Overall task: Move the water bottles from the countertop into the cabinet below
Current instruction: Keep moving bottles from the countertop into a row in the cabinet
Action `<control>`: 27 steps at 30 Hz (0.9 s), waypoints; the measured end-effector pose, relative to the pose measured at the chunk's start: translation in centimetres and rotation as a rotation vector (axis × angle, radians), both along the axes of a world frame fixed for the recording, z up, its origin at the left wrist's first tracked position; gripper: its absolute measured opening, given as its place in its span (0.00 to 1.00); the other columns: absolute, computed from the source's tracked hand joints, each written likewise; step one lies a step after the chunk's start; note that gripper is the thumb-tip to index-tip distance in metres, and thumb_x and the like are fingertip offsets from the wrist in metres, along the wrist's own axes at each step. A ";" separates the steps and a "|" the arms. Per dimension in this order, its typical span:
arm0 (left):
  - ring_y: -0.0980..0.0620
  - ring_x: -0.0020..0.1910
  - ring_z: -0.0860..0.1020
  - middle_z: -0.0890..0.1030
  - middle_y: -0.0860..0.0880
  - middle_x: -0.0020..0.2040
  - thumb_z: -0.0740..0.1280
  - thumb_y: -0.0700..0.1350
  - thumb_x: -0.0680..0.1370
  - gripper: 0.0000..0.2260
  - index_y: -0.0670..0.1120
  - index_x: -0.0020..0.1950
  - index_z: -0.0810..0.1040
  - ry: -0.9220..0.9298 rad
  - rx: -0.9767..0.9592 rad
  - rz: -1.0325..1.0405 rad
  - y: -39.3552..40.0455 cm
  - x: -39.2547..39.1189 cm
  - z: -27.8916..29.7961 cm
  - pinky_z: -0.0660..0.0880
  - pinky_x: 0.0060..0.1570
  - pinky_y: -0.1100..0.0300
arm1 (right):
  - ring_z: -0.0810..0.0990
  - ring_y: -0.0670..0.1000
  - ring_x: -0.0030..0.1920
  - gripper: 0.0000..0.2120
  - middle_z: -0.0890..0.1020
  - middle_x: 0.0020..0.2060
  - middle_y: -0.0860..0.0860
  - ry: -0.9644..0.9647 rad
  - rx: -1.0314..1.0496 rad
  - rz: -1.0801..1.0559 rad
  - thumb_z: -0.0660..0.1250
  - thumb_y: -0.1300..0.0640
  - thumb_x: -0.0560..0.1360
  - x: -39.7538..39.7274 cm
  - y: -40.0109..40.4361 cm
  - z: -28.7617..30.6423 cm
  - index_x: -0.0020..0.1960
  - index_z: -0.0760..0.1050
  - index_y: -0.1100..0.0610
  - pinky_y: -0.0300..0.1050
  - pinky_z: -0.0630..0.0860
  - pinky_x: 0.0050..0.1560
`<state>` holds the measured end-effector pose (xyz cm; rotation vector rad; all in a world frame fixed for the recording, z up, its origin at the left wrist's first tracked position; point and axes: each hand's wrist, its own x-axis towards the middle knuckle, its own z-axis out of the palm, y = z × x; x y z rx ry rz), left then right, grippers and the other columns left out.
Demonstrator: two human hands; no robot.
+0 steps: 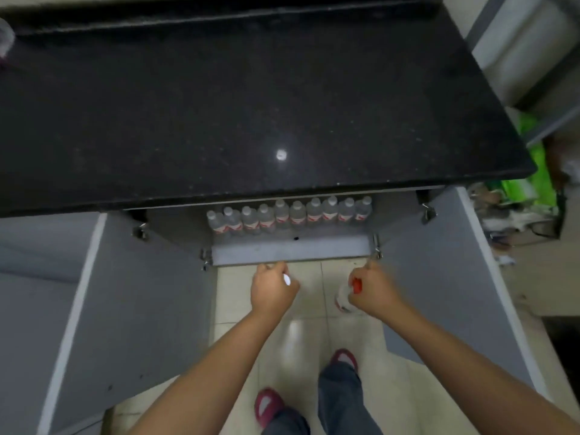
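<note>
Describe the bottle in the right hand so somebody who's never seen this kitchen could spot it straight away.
Start at the black countertop and drop to the open cabinet below it, where a row of bottles stands. In front of the cabinet, above the tiled floor, the right hand grips the bottle. Its cap is red, whereas the shelved bottles' caps are white.

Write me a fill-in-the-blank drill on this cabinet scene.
1. Both cabinet doors stand ____.
2. The bottle in the right hand has a ____ cap.
3. The left hand grips a bottle with a ____ cap.
4. The row of bottles stands inside the ____.

Missing words: open; red; white; cabinet
</note>
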<state>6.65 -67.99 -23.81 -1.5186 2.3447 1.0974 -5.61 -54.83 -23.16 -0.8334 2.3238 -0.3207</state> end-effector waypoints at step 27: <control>0.38 0.57 0.74 0.74 0.37 0.59 0.59 0.49 0.78 0.17 0.41 0.62 0.70 -0.043 -0.418 -0.292 -7.1 -19.9 -38.4 0.73 0.52 0.51 | 0.79 0.62 0.49 0.07 0.80 0.48 0.65 0.315 -0.196 -0.245 0.68 0.61 0.70 -20.3 -6.8 -37.9 0.44 0.78 0.66 0.45 0.69 0.41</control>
